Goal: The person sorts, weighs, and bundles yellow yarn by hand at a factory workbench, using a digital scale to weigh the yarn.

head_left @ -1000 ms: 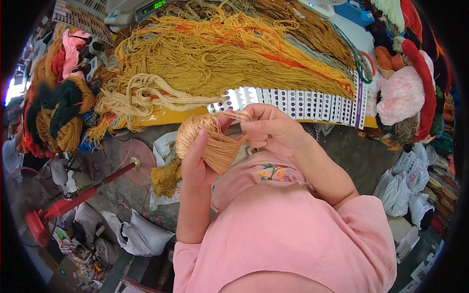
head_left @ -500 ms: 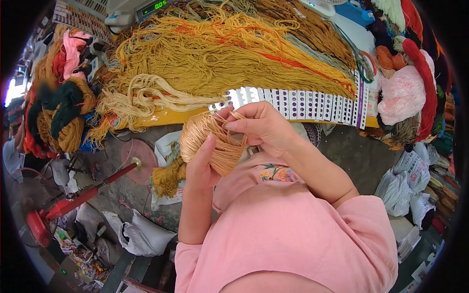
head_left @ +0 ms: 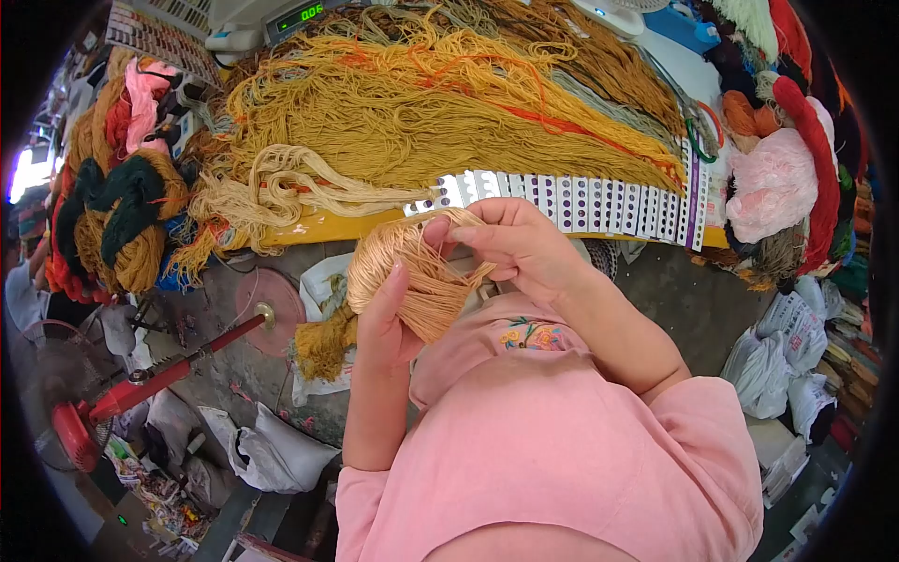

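A bundle of shiny peach thread (head_left: 421,295) is held up in front of my chest, before the table's front edge. My left hand (head_left: 386,318) wraps around its lower left side, thumb lying across the strands. With bent fingers, my right hand (head_left: 501,239) grips strands at the bundle's upper right. Just beyond the bundle, a cream skein (head_left: 318,187) lies looped on the table. A row of white cards with punched dark holes (head_left: 571,201) runs along the front edge, behind my right hand.
Long mustard and yellow threads (head_left: 393,131) cover the table. A scale with a green display (head_left: 298,17) stands at the back left. Coloured skeins hang at left, beside a red-armed fan (head_left: 178,370). White plastic bags (head_left: 773,347) sit at right; a white sack (head_left: 276,450) lies on the floor.
My right hand has shifted slightly right, drawing strands outward at the bundle's upper right. My left hand keeps its hold. The scale's display changes from 0.05 to 0.06.
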A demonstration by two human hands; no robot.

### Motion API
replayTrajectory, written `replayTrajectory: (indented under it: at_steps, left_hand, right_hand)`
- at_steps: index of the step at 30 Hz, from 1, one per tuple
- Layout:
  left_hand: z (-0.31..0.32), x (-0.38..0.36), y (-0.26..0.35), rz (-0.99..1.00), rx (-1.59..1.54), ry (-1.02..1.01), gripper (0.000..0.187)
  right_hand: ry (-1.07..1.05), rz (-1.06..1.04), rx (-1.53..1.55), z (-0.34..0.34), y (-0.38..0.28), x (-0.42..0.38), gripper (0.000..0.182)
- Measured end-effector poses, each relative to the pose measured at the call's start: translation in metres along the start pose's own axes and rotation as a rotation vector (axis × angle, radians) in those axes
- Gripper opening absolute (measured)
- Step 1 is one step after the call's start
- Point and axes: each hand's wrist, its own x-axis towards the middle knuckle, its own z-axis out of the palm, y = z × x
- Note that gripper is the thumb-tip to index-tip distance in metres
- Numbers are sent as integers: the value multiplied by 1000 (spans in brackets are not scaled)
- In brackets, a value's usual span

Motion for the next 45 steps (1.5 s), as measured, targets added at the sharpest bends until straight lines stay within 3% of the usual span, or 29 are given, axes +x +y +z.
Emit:
replayTrajectory:
  at_steps: [3,8,17,19,23,25,28,31,33,36,39,45]
  left_hand:
    - [2,-1,1,-18,47,27,44]
    - [-3,-1,-1,-35,68,54,46]
    - [0,2,0,-36,-105,95,32]
    - [0,5,-1,-32,51,166,25]
    - [-2,7,1,-41,13,198,20]
    - [-3,6,2,-32,36,99,20]
    - [3,6,4,-20,-47,38,25]
    - [5,8,1,-67,-138,57,32]
    - [5,9,2,-73,-82,57,34]
    - [5,9,1,-82,-32,57,36]
    - [7,9,0,-75,-31,65,37]
    - [4,10,1,-107,-127,50,38]
  right_hand:
    - [51,14,-250,9,-1,0,16]
    - [65,17,-218,15,1,3,17]
    - [25,-8,-86,7,-1,1,6]
    - [22,-12,-82,2,2,2,5]
    - [-159,-26,62,-17,1,2,8]
    - [-238,18,139,-21,1,0,11]
    - [-216,38,132,-19,3,-4,15]
    - [-64,57,57,-11,1,-4,13]
    - [60,24,-211,1,-2,-6,11]
    - [-19,-49,-284,-3,7,2,17]
    - [-7,-12,-421,-4,6,3,12]
    - [48,80,-227,-3,-1,-6,8]
